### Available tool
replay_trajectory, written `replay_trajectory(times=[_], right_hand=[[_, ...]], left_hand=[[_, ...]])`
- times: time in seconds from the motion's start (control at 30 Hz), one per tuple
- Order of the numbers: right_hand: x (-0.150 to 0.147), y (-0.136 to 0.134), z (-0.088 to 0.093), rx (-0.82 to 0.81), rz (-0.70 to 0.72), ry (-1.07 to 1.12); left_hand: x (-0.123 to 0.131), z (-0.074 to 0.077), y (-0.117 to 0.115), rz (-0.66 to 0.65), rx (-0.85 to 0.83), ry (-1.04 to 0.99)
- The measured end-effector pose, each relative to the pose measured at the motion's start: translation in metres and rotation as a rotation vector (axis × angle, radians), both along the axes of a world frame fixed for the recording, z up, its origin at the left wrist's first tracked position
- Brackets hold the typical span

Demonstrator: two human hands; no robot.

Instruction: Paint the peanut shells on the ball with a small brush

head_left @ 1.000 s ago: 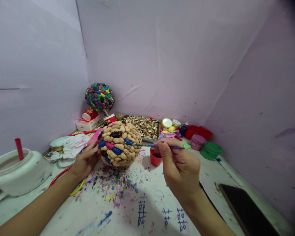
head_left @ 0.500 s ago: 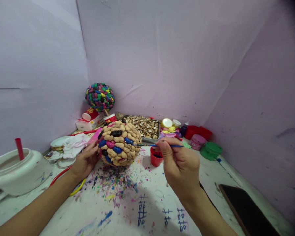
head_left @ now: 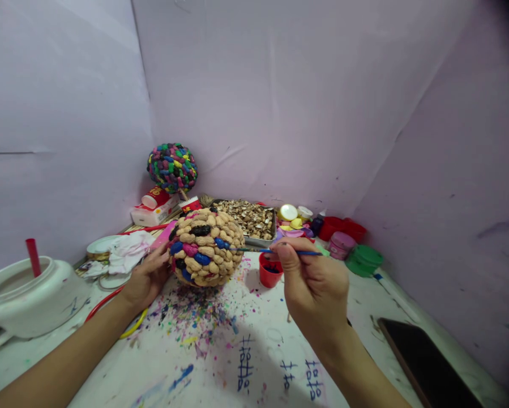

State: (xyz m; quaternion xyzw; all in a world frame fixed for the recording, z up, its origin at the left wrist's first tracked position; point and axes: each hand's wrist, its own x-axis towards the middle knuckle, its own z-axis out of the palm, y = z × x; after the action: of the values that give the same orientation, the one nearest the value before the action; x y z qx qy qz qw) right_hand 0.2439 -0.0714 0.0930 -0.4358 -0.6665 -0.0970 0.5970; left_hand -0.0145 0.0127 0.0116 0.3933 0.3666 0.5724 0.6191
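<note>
A ball covered in peanut shells (head_left: 206, 247), a few painted blue, pink and black, rests on the paint-spattered table (head_left: 220, 351). My left hand (head_left: 146, 277) cups its left side, fingers curled against it. My right hand (head_left: 313, 289) is pinched shut on a thin blue paintbrush (head_left: 275, 250), whose tip touches a blue shell on the ball's right side. A small red paint cup (head_left: 270, 272) stands just behind that hand.
A fully painted shell ball (head_left: 172, 168) stands at the back left above a red-and-white box (head_left: 154, 209). A tray of shells (head_left: 249, 218), paint pots and lids (head_left: 343, 241), a white tub with a red stick (head_left: 25, 294), a cloth (head_left: 127, 249) and a dark phone (head_left: 424, 362) surround the work.
My right hand has shifted slightly right and the brush has tilted a little; the tip stays on the ball. The left hand and the ball have not moved.
</note>
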Motion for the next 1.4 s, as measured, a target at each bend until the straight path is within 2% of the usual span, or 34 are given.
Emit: replay_trajectory(times=[0.3, 0.43, 0.57, 0.7, 0.77, 0.87, 0.97, 1.07, 1.23, 1.4], right_hand=[[-0.002, 0.000, 0.000, -0.006, 0.024, 0.017], [0.005, -0.002, 0.005, -0.006, 0.025, 0.047], [0.029, -0.007, 0.020, -0.002, -0.109, 0.163], [0.049, -0.005, 0.029, -0.138, -0.312, 0.121], [0.051, 0.003, 0.022, -0.258, -0.330, 0.040], [0.045, 0.020, 0.003, -0.477, -0.299, -0.117], [0.039, 0.035, -0.018, -0.518, -0.292, -0.168], [0.038, 0.042, -0.032, -0.541, -0.284, -0.199], [0.038, 0.042, -0.036, -0.549, -0.297, -0.226], [0.036, 0.037, -0.025, -0.535, -0.298, -0.229]], left_hand=[[-0.001, -0.001, -0.001, -0.005, -0.001, 0.002], [0.000, 0.001, -0.004, -0.024, 0.011, -0.011], [0.000, 0.002, -0.005, -0.014, -0.012, -0.012], [-0.004, -0.002, -0.004, -0.050, 0.007, -0.025], [-0.006, -0.005, -0.003, -0.074, 0.031, -0.034], [-0.007, -0.005, -0.003, -0.127, 0.067, -0.043], [-0.008, -0.003, -0.004, -0.172, 0.068, -0.075], [-0.008, -0.002, -0.005, -0.166, 0.043, -0.095], [-0.011, -0.007, -0.004, -0.112, -0.016, -0.105], [-0.012, -0.007, -0.004, -0.134, -0.007, -0.103]])
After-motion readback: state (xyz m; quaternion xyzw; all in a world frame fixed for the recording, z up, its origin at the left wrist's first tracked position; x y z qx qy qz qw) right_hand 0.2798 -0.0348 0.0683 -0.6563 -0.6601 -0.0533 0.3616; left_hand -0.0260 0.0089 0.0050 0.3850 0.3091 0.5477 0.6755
